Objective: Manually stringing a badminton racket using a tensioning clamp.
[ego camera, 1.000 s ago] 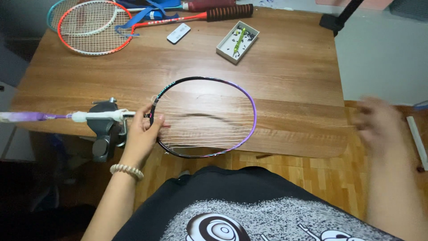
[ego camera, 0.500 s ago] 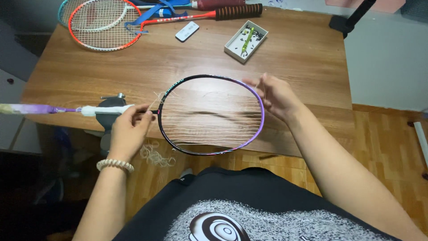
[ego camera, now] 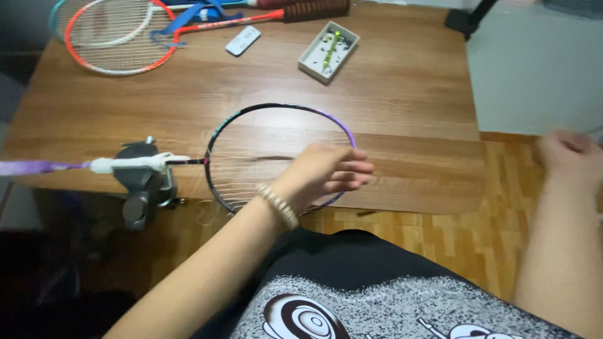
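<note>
Left hand: our left hand [ego camera: 326,176] had crossed from the throat of the racket to lie over the strung head, at about 4 o'clock on the frame; half a second earlier it was pinching the shaft at 9 o'clock; fingers lay loosely together and pointed toward 3 o'clock; whether they pinched a string we could not tell
Right hand: our right hand [ego camera: 568,157] had left the 3 o'clock rim and was drawn well clear, off the table edge over the floor; blurred; curled, but whether it held anything we could not tell
Racket: purple-and-black racket [ego camera: 279,157] lay flat at the near edge of the wooden table [ego camera: 408,94], head partly overhanging; shaft ran toward 9 o'clock through the grey clamp [ego camera: 141,182]
Reading: the hands had swapped duties; we judged the clamp alone was steadying the racket, and the work had moved onto the strings
Far side: orange-and-white racket [ego camera: 119,37] at 11 o'clock; small white remote [ego camera: 243,40] and grey parts tray [ego camera: 328,51] at 12 o'clock; untouched
</note>
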